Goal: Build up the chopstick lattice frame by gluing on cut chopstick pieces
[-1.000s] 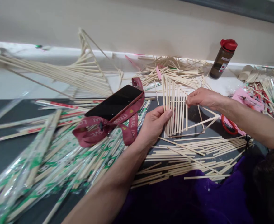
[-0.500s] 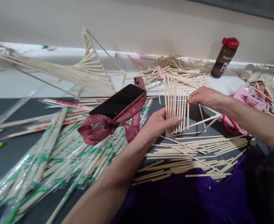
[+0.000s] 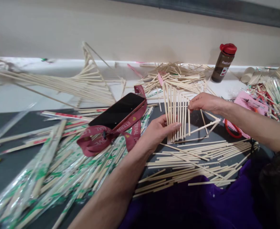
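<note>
A small lattice of glued wooden sticks (image 3: pixel 178 114) stands upright on the dark table. My left hand (image 3: pixel 157 132) grips its lower left side, thumb laid across the front of the sticks. My right hand (image 3: pixel 203 101) pinches its upper right edge with closed fingers. Thin diagonal sticks (image 3: pixel 208 124) jut from the lattice toward the right. Below the lattice lies a spread of loose bare sticks (image 3: pixel 197 159).
A black phone (image 3: pixel 118 109) with a maroon lanyard (image 3: pixel 111 136) rests on wrapped chopsticks (image 3: pixel 59 171). A large stick structure (image 3: pixel 82 82) lies at the back left. A brown bottle with red cap (image 3: pixel 223 63) stands by the wall. Red scissors (image 3: pixel 233 128) and pink paper (image 3: pixel 249 100) lie right.
My left thumb has slid across the front of the lattice. The lattice has stayed upright between both hands, and the view has dipped a little.
</note>
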`<action>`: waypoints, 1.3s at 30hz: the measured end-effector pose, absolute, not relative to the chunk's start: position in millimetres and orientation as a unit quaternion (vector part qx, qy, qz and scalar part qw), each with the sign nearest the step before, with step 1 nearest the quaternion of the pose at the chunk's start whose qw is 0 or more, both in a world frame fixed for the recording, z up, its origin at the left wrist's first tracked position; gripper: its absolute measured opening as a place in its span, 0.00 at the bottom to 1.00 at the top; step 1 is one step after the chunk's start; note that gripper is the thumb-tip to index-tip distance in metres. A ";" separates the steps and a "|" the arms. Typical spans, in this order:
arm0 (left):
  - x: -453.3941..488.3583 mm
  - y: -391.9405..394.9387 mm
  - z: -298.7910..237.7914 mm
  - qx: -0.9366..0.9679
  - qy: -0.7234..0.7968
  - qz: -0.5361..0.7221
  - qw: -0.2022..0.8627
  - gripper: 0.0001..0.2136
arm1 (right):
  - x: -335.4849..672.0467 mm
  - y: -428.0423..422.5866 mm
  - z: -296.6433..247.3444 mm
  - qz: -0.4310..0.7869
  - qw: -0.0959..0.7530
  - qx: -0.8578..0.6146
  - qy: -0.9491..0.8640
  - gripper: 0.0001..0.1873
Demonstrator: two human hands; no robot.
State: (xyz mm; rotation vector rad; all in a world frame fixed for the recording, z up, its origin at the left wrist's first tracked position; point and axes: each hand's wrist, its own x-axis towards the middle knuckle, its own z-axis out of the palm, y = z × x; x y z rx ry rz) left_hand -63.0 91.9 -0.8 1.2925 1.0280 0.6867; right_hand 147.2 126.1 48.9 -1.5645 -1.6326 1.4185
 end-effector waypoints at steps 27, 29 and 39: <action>-54.5 52.4 31.7 0.856 0.387 0.267 0.215 0.09 | 144.3 123.4 49.2 0.521 0.242 -0.583 -0.575 0.12; -54.1 52.0 32.2 0.853 0.397 0.263 0.212 0.08 | 144.7 123.6 48.5 0.521 0.242 -0.580 -0.577 0.12; -53.5 51.3 30.3 0.851 0.424 0.221 0.220 0.10 | 146.9 126.7 44.9 0.523 0.236 -0.565 -0.593 0.09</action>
